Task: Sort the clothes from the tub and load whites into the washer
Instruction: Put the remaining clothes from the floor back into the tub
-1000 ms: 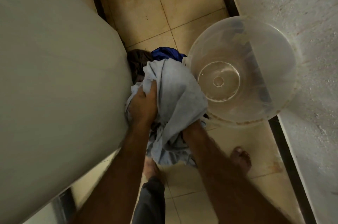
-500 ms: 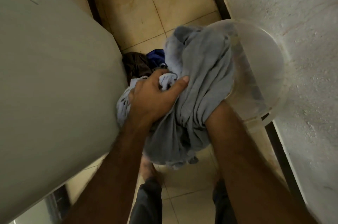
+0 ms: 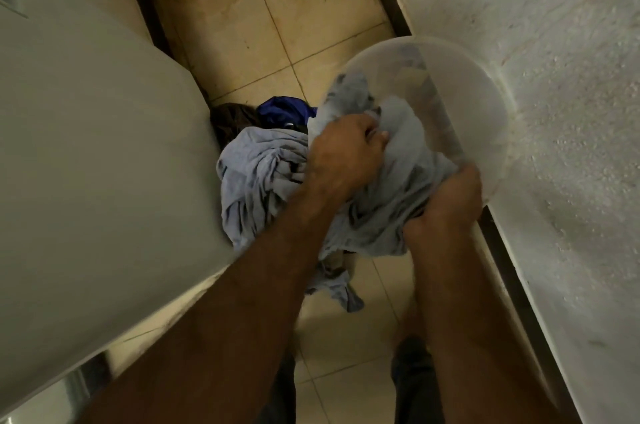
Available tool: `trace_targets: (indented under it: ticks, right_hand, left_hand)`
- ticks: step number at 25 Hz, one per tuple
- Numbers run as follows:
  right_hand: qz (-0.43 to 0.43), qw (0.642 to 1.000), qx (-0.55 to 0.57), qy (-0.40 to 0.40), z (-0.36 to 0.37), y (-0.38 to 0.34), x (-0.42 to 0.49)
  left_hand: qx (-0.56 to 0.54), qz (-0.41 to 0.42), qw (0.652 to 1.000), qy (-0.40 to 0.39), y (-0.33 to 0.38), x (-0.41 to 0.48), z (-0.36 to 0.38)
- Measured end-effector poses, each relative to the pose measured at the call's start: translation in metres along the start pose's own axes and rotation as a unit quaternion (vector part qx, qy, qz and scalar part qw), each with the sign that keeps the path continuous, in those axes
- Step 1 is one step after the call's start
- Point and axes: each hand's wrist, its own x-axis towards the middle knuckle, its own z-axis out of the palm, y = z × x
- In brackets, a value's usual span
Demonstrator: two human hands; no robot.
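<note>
Pale garment [image 3: 263, 181] gripped by left hand [image 3: 346, 153] and right hand [image 3: 446, 205] at tub [image 3: 485, 87], centre frame, probably bunched for lifting; dark clothes [image 3: 284, 110] sorted aside.

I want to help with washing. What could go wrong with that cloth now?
The pale blue cloth, gripped by the left hand and right hand, has a loose end hanging near the stained floor; it may drag or get stepped on. It also lies beside the dark blue garment, so the piles could mix.

Dark clothes [image 3: 242, 118] lie on tiled floor [image 3: 277, 25].
</note>
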Motion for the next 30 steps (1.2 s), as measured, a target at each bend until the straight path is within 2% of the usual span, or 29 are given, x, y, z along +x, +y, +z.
trace_targets:
  ticks: [1, 2, 4, 5, 6, 8, 11, 13, 16, 18, 20, 21, 23, 25, 30]
  right_hand:
    - [-0.024, 0.998, 0.047, 0.024, 0.000, -0.001, -0.004]
    - [-0.062, 0.996, 0.035, 0.048, -0.002, 0.002, 0.000]
    - [-0.162, 0.982, -0.067, 0.070, -0.001, 0.006, 0.001]
    - [-0.200, 0.969, -0.124, 0.078, -0.004, 0.009, 0.006]
    - [-0.224, 0.953, -0.179, 0.093, -0.004, 0.010, 0.010]
    - [-0.254, 0.913, -0.293, 0.128, -0.008, 0.011, 0.022]
    - [-0.348, 0.823, -0.436, 0.106, -0.006, 0.018, 0.016]
    - [-0.362, 0.782, -0.503, 0.068, -0.003, 0.035, -0.003]
    - [-0.262, 0.758, -0.596, 0.026, -0.002, 0.079, -0.030]
    - [-0.144, 0.777, -0.613, -0.013, 0.000, 0.109, -0.042]
    - [-0.056, 0.817, -0.573, -0.035, 0.007, 0.129, -0.046]
    - [-0.039, 0.842, -0.536, -0.033, 0.012, 0.134, -0.045]
    - [-0.029, 0.887, -0.461, -0.022, 0.022, 0.138, -0.037]
    - [-0.020, 0.903, -0.429, 0.014, 0.037, 0.132, -0.032]
    - [-0.004, 0.965, -0.263, 0.020, 0.057, 0.098, -0.049]
  left_hand:
    - [-0.051, 0.018, 0.998, -0.039, 0.006, 0.000, 0.008]
    - [-0.122, 0.024, 0.989, -0.079, 0.009, -0.001, 0.017]
    - [-0.217, 0.003, 0.969, -0.120, 0.008, 0.000, 0.027]
    - [-0.219, -0.006, 0.969, -0.111, 0.004, -0.001, 0.029]
    - [-0.195, -0.014, 0.978, -0.079, -0.005, -0.003, 0.030]
    - [-0.123, -0.030, 0.991, 0.045, -0.027, -0.010, 0.030]
    - [-0.044, 0.009, 0.979, 0.197, -0.080, -0.025, 0.030]
    - [0.043, 0.017, 0.975, 0.218, -0.116, -0.044, 0.032]
    - [0.189, -0.028, 0.963, 0.192, -0.149, -0.085, 0.039]
    - [0.228, -0.046, 0.959, 0.164, -0.165, -0.105, 0.043]
    - [0.247, -0.074, 0.956, 0.142, -0.175, -0.112, 0.041]
    - [0.249, -0.078, 0.956, 0.133, -0.179, -0.112, 0.039]
    - [0.240, -0.031, 0.963, 0.121, -0.184, -0.109, 0.038]
    - [0.236, 0.021, 0.965, 0.111, -0.185, -0.108, 0.042]
    - [0.228, -0.022, 0.970, 0.079, -0.183, -0.117, 0.056]
